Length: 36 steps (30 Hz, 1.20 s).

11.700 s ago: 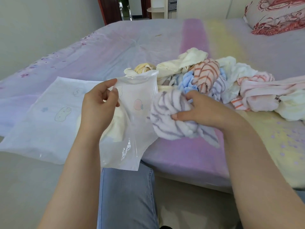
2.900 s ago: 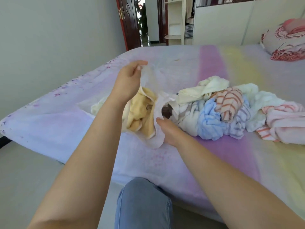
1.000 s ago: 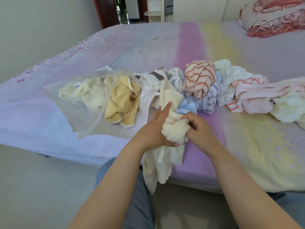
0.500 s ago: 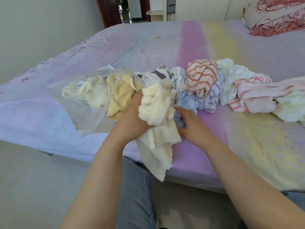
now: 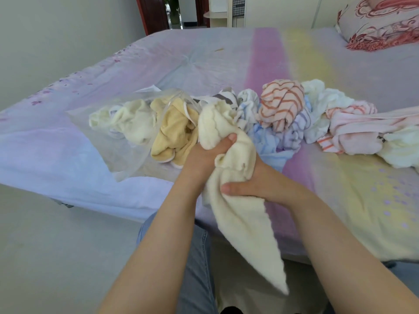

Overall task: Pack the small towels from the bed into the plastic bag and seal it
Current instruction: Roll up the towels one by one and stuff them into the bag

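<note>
Two hands on one cream towel [image 5: 238,218] at near bed [image 5: 204,62] edge, left hand [image 5: 204,155] fingers clenched round its upper bunch, right hand [image 5: 260,184] pinching its middle, tail hanging down, plastic bag [image 5: 108,123] lying left, mouth open, yellow towel [image 5: 174,132] inside, loose towel pile [image 5: 306,118] to the right

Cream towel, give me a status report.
Left hand and right hand both grip cream towel, tail hanging off bed. Plastic bag lies open, unsealed. Yellow towel crowds its mouth.

No legible text anywhere.
</note>
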{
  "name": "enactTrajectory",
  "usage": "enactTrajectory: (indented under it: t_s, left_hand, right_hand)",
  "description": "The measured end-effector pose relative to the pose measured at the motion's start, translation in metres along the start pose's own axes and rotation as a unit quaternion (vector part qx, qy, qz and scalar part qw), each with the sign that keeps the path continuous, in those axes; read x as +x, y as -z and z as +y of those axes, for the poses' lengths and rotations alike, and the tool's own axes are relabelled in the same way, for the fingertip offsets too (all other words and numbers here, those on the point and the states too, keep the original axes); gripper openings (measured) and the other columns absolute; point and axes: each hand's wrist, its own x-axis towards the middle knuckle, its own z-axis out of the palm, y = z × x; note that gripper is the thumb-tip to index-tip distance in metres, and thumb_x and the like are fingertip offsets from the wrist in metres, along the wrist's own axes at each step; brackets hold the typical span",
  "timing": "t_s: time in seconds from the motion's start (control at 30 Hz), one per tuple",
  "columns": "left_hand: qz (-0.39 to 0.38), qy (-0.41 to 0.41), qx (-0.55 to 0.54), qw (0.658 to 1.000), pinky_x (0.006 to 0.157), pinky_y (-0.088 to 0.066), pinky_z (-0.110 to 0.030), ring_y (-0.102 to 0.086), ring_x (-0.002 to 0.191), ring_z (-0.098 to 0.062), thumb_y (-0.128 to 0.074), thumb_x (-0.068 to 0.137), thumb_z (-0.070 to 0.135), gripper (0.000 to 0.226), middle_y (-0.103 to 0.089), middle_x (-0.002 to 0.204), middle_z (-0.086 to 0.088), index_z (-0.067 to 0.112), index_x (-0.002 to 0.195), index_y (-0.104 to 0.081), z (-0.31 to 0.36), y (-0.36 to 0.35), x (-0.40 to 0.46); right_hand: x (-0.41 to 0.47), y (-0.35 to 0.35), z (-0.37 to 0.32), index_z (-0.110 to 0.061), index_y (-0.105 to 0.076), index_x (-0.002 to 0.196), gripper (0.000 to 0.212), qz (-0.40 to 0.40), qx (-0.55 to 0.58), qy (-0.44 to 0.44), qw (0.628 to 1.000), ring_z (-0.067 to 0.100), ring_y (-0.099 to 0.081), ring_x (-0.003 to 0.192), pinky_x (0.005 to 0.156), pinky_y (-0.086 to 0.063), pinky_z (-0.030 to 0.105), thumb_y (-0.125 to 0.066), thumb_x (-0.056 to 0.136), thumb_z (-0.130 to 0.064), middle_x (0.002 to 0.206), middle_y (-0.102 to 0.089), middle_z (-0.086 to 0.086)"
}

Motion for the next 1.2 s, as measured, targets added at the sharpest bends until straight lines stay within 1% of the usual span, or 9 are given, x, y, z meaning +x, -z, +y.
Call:
enactTrajectory:
  t_s: [0.13,0.2,0.37,0.5,0.73,0.83,0.93,1.03,1.2]
  left_hand:
    - [-0.094,0.063,0.010,0.994,0.077,-0.055,-0.020,-0.067,0.092,-0.001,-0.043,0.093,0.060,0.049,-0.068,0.110,0.016,0.027,0.127,-0.055,-0.009,0.009,-0.015]
    - [-0.084,0.112,-0.007,0.990,0.069,-0.060,-0.033,-0.072,0.076,-0.012,-0.034,0.089,0.070,0.060,-0.073,0.098,0.006,0.024,0.115,-0.063,-0.018,0.027,-0.021]
    - [-0.054,0.218,0.094,0.970,0.044,-0.044,-0.019,-0.053,0.039,-0.013,-0.011,0.096,0.067,0.086,-0.077,0.083,-0.004,0.006,0.091,-0.072,-0.058,0.055,-0.043]
    - [0.109,0.154,0.143,0.972,0.046,-0.045,-0.021,-0.056,0.041,-0.015,-0.029,0.099,0.059,0.062,-0.075,0.077,0.004,0.015,0.083,-0.069,-0.081,0.075,-0.041]
    - [0.296,0.042,0.169,0.939,0.052,-0.028,-0.030,-0.035,0.056,-0.017,-0.051,0.094,0.031,0.046,-0.037,0.050,0.004,0.014,0.054,-0.035,-0.076,0.075,-0.038]
    - [0.305,0.024,0.156,0.939,0.055,-0.032,-0.033,-0.037,0.056,-0.016,-0.049,0.096,0.031,0.044,-0.038,0.053,0.005,0.014,0.058,-0.035,-0.082,0.085,-0.044]
    - [0.310,0.013,0.126,0.942,0.062,-0.040,-0.035,-0.046,0.063,-0.022,-0.046,0.098,0.032,0.039,-0.049,0.061,-0.002,0.008,0.067,-0.049,-0.091,0.102,-0.046]
    - [0.301,0.006,0.094,0.949,0.063,-0.040,-0.023,-0.051,0.064,-0.011,-0.046,0.100,0.031,0.036,-0.057,0.069,-0.004,0.006,0.078,-0.061,-0.093,0.112,-0.051]
    - [0.297,-0.001,0.080,0.951,0.056,-0.037,-0.012,-0.049,0.058,-0.001,-0.046,0.101,0.032,0.035,-0.059,0.071,0.011,0.013,0.077,-0.063,-0.087,0.117,-0.053]
  right_hand:
    - [0.004,-0.006,0.014,-0.018,-0.040,0.127,0.070,0.134,0.013,-0.012,0.991,-0.019,-0.054,0.097,0.080,-0.041,0.002,-0.077,0.068,-0.009,0.118,-0.054,-0.008]
    - [0.000,-0.002,0.021,-0.027,-0.034,0.123,0.075,0.132,0.001,-0.058,0.989,-0.012,-0.055,0.094,0.076,-0.041,0.004,-0.082,0.066,-0.014,0.109,-0.051,-0.018]
    - [0.002,0.007,-0.010,-0.038,-0.043,0.116,0.054,0.106,-0.123,-0.099,0.982,-0.014,-0.054,0.086,0.068,-0.039,0.004,-0.077,0.075,-0.025,0.100,-0.057,-0.027]
    - [0.026,-0.005,-0.040,-0.042,-0.042,0.121,0.061,0.057,-0.261,-0.133,0.954,0.014,-0.060,0.094,0.086,-0.049,0.039,-0.071,0.068,-0.053,0.104,-0.063,-0.014]
    - [0.123,-0.077,-0.041,-0.021,-0.033,0.125,0.073,0.093,-0.209,-0.140,0.963,0.018,-0.054,0.099,0.080,-0.046,0.034,-0.071,0.071,-0.050,0.117,-0.042,-0.001]
    - [0.145,-0.097,-0.033,-0.020,-0.033,0.140,0.083,-0.034,-0.063,-0.139,0.988,0.015,-0.044,0.123,0.101,-0.044,0.033,-0.079,0.071,-0.027,0.137,-0.040,0.000]
    - [0.146,-0.102,-0.029,-0.023,-0.045,0.133,0.066,-0.220,0.013,-0.141,0.965,0.013,-0.057,0.117,0.099,-0.048,0.026,-0.076,0.076,-0.009,0.125,-0.058,-0.003]
    - [0.158,-0.112,-0.031,-0.032,-0.051,0.086,0.025,-0.205,-0.171,-0.056,0.962,0.000,-0.055,0.083,0.075,-0.042,0.010,-0.067,0.086,-0.012,0.087,-0.056,-0.016]
    - [0.192,-0.143,-0.036,-0.028,-0.029,0.064,0.037,-0.075,-0.476,-0.009,0.876,0.019,-0.046,0.075,0.065,-0.041,0.031,-0.053,0.091,-0.017,0.073,-0.036,-0.006]
